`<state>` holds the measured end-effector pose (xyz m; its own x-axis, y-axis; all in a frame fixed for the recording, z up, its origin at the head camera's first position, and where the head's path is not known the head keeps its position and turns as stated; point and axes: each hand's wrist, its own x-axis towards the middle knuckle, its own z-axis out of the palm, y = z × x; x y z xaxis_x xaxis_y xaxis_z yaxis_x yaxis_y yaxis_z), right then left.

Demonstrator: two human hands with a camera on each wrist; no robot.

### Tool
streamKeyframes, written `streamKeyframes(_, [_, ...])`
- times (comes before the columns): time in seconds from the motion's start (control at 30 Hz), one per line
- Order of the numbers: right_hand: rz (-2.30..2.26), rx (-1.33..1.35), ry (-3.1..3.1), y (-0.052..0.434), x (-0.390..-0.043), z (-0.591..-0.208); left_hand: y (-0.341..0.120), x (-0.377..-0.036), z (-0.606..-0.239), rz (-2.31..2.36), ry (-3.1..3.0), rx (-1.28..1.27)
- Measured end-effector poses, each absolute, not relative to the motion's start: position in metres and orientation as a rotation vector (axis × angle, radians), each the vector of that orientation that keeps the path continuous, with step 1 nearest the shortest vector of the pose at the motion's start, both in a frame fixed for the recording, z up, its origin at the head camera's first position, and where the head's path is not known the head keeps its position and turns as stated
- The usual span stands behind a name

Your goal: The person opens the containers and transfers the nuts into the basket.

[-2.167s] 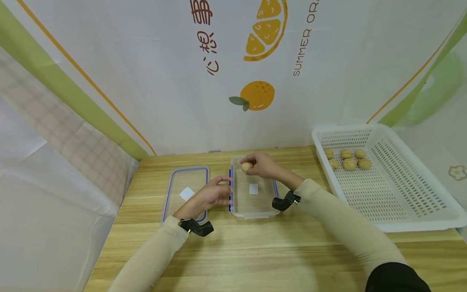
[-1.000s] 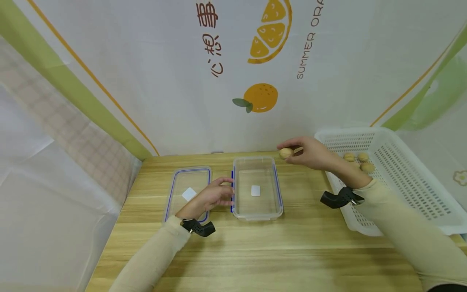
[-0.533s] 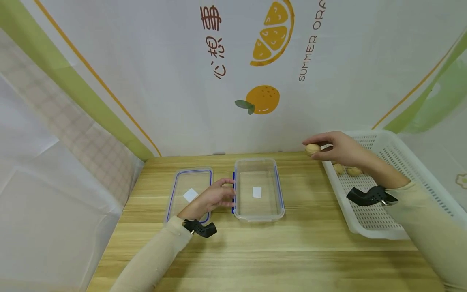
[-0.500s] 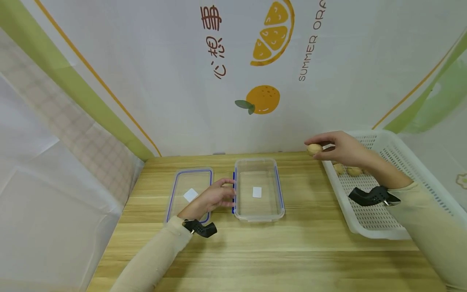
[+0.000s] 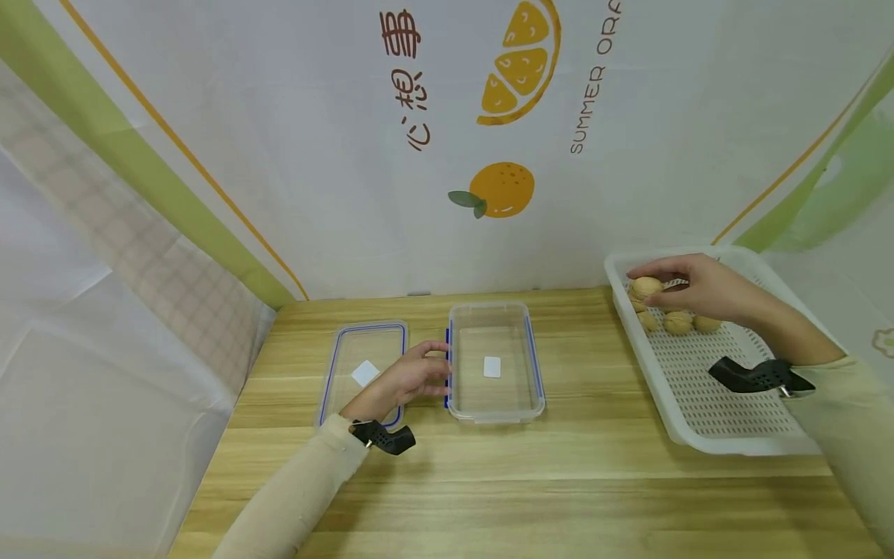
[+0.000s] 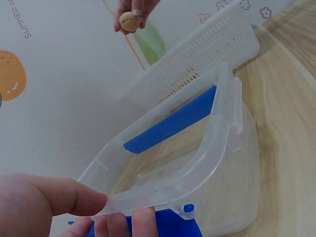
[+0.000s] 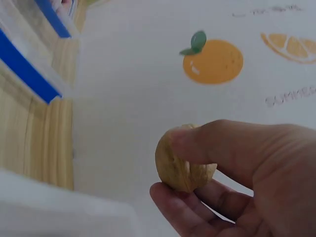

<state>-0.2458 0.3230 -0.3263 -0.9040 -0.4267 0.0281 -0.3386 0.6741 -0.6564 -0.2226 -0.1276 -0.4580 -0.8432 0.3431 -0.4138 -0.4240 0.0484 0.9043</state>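
Right grip [image 5: 698, 286] closed on one walnut [image 5: 646, 286], pinched between thumb and fingertips, held above the far left corner of the basket [image 5: 740, 446]. Left grip [image 5: 408, 378] clasped on the left rim of the box [image 5: 494, 415], thumb above, fingers curled beneath at the blue latch. Box open and bare inside but for a white label on its floor. Lid [image 5: 334, 365] flat on the bench [image 5: 559, 481], just left of the box, partly under the left wrist.

Step in hand, by the look: one walnut in transit between basket and box, with the box steadied. Next move likely to call for a low, gentle release, a round nut being quick to roll, and a firm hold on the light box.

More walnuts [image 5: 677, 321] loose in the basket's far end, partly masked by the right grip; count uncertain. Basket's right side cut off by the frame. Right wrist view filled by fingers and nut; basket only a blur there.
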Motion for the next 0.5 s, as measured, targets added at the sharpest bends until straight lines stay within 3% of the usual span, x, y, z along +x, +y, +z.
streamKeyframes(0.5, [-0.962,-0.519,2.704,0.361,-0.251,-0.362,-0.128,-0.223,-0.458,1.848,1.792,-0.070])
